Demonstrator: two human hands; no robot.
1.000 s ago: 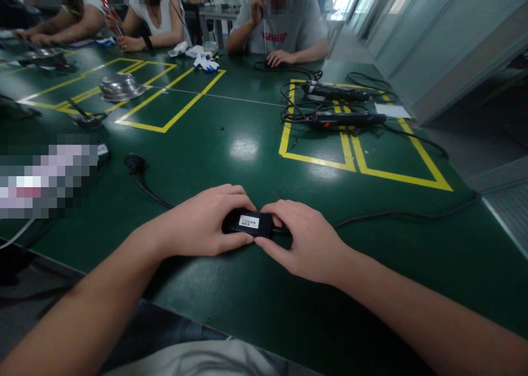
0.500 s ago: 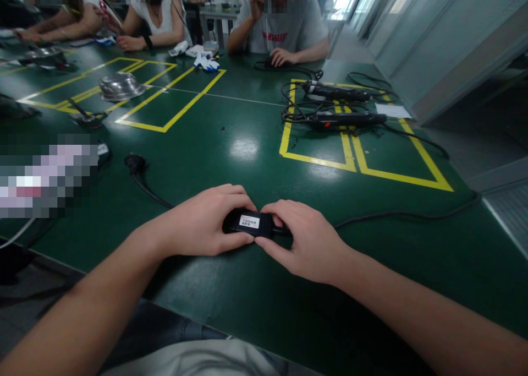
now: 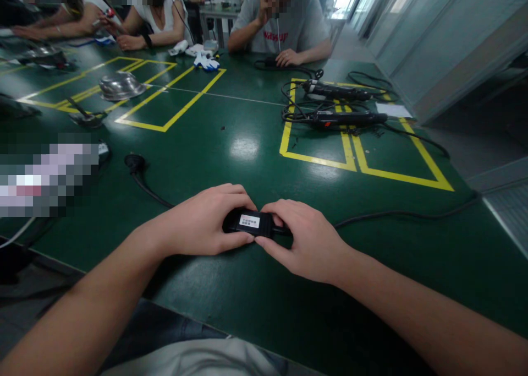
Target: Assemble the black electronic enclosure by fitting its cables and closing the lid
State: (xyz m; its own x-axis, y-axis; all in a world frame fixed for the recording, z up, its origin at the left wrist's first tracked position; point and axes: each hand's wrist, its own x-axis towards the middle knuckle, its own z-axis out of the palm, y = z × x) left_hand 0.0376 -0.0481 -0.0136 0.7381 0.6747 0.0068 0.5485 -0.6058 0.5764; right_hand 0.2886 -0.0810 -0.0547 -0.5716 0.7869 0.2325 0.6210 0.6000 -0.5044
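A black power adapter with a white printed label lies at the middle of the table's near side. My left hand grips its left end, thumb on the near side and fingers on the far side. Around its right end, where the cord leaves, my right hand is closed in the same way. The thumbs and fingertips of both hands almost meet at the adapter. One black cord runs left to a plug; another cord runs to the right edge. Both adapter ends are partly hidden by my hands.
Two black corded power tools lie over yellow tape outlines at the right. A metal bowl, white-and-blue gloves and a blurred-out item are on the green table. Several people sit across it.
My hands and the adapter stay in place. Across the table, a person's lower hand has shifted slightly right, and the raised hand has moved near the head.
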